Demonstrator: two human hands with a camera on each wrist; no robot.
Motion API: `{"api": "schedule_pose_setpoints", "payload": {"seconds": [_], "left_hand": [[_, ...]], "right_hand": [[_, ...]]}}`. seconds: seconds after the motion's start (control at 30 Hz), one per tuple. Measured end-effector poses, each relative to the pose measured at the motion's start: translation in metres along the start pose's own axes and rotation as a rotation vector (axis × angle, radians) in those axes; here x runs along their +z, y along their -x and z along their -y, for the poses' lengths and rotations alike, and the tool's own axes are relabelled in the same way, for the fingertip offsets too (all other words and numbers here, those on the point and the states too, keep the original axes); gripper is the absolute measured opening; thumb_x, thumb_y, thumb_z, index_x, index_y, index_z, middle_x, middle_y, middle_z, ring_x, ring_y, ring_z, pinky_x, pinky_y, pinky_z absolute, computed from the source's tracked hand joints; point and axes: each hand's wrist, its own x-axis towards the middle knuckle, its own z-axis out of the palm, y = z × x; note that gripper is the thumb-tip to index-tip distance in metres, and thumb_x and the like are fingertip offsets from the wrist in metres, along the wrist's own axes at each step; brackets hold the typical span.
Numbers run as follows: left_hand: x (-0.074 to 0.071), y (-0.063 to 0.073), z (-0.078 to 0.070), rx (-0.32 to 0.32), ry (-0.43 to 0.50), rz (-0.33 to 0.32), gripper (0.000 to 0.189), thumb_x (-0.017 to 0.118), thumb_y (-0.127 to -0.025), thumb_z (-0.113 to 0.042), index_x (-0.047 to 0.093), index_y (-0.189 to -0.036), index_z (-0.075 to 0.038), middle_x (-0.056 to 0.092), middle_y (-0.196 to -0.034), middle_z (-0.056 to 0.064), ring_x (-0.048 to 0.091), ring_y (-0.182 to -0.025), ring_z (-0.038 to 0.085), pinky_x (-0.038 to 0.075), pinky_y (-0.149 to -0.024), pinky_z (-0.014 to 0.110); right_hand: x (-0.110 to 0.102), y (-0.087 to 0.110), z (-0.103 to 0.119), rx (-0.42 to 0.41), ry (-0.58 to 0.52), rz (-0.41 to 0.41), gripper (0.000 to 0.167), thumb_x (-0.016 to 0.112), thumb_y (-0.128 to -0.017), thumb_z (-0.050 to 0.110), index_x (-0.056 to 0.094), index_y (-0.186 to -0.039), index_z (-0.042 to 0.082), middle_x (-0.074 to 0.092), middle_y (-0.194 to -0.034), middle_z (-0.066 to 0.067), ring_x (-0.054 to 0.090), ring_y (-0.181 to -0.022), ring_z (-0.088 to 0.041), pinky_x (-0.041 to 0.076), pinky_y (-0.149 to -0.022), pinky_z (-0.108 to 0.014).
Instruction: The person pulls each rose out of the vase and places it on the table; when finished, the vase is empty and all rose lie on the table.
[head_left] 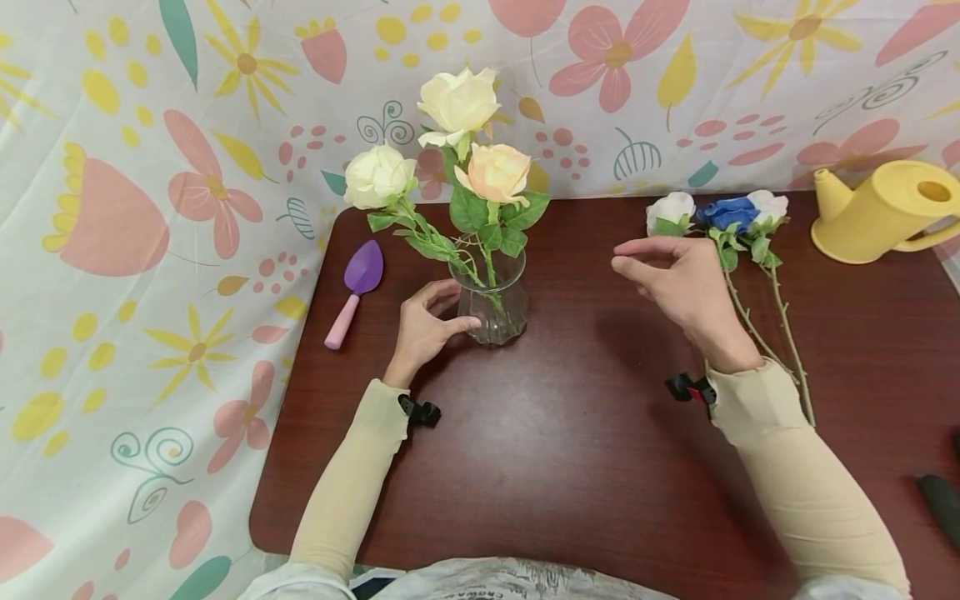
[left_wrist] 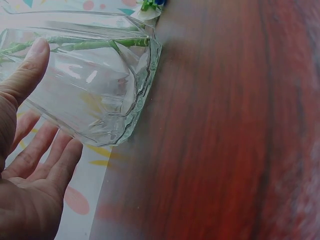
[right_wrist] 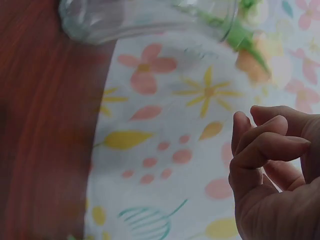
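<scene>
A clear glass vase [head_left: 491, 312] stands upright on the table, holding two cream roses [head_left: 459, 102] [head_left: 380, 177] and a peach rose [head_left: 495, 172] with green leaves. My left hand [head_left: 427, 325] holds the vase's left side, thumb in front and fingers behind; the left wrist view shows the stems [left_wrist: 95, 45] through the glass. My right hand [head_left: 678, 283] is in the air right of the vase, fingers loosely bent and nothing between them. Nearest to it lie cut roses: a white one [head_left: 670, 212], a blue one [head_left: 727, 213] and another white one [head_left: 767, 207].
A yellow watering can [head_left: 873, 212] stands at the back right. On the left lies a purple trowel [head_left: 364, 267] with a pink handle. A dark object [head_left: 939, 504] is partly visible at the right edge. Flower-printed cloth [head_left: 247, 208] hangs behind and left of the table.
</scene>
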Motion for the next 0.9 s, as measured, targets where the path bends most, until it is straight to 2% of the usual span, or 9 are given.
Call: {"api": "schedule_pose_setpoints", "payload": {"seconds": [0.23, 0.3, 0.47, 0.7, 0.9], "left_hand": [[-0.001, 0.000, 0.000, -0.006, -0.008, 0.001, 0.065, 0.096, -0.074, 0.010, 0.071, -0.134, 0.008, 0.072, -0.130, 0.029, 0.072, -0.125, 0.035, 0.063, -0.114, 0.043], [-0.001, 0.000, -0.001, -0.004, -0.009, 0.000, 0.066, 0.096, -0.073, 0.010, 0.071, -0.134, 0.008, 0.072, -0.130, 0.029, 0.072, -0.126, 0.036, 0.063, -0.114, 0.043], [-0.001, 0.000, -0.002, 0.009, -0.009, -0.001, 0.066, 0.096, -0.073, 0.010, 0.071, -0.134, 0.008, 0.072, -0.130, 0.030, 0.072, -0.126, 0.040, 0.063, -0.114, 0.045], [-0.002, 0.001, -0.002, 0.009, -0.009, 0.004, 0.064, 0.096, -0.075, 0.008, 0.071, -0.134, 0.007, 0.072, -0.131, 0.029, 0.071, -0.127, 0.039, 0.063, -0.114, 0.042], [-0.001, 0.000, -0.001, 0.011, -0.016, 0.009, 0.063, 0.096, -0.076, 0.006, 0.072, -0.134, 0.005, 0.073, -0.131, 0.027, 0.072, -0.128, 0.039, 0.063, -0.114, 0.041]], "right_hand": [[0.019, 0.011, 0.030, -0.104, 0.012, 0.059, 0.016, 0.087, -0.096, 0.024, 0.087, -0.109, 0.015, 0.077, -0.091, 0.026, 0.066, -0.061, -0.009, 0.060, -0.060, -0.019], [0.025, 0.013, 0.038, -0.136, 0.012, 0.080, 0.015, 0.086, -0.096, 0.022, 0.087, -0.109, 0.014, 0.077, -0.091, 0.025, 0.066, -0.061, -0.011, 0.060, -0.060, -0.019], [0.042, 0.012, 0.055, -0.221, 0.027, 0.121, 0.013, 0.084, -0.097, 0.017, 0.087, -0.108, 0.011, 0.079, -0.086, 0.016, 0.066, -0.058, -0.010, 0.061, -0.059, -0.019], [0.071, 0.005, 0.075, -0.295, 0.066, 0.171, 0.013, 0.083, -0.097, 0.016, 0.087, -0.108, 0.011, 0.084, -0.094, -0.006, 0.067, -0.060, -0.004, 0.057, -0.055, -0.018], [0.093, -0.003, 0.089, -0.340, 0.096, 0.211, 0.013, 0.082, -0.097, 0.015, 0.087, -0.108, 0.011, 0.085, -0.096, -0.009, 0.067, -0.065, -0.006, 0.051, -0.056, -0.017]]}}
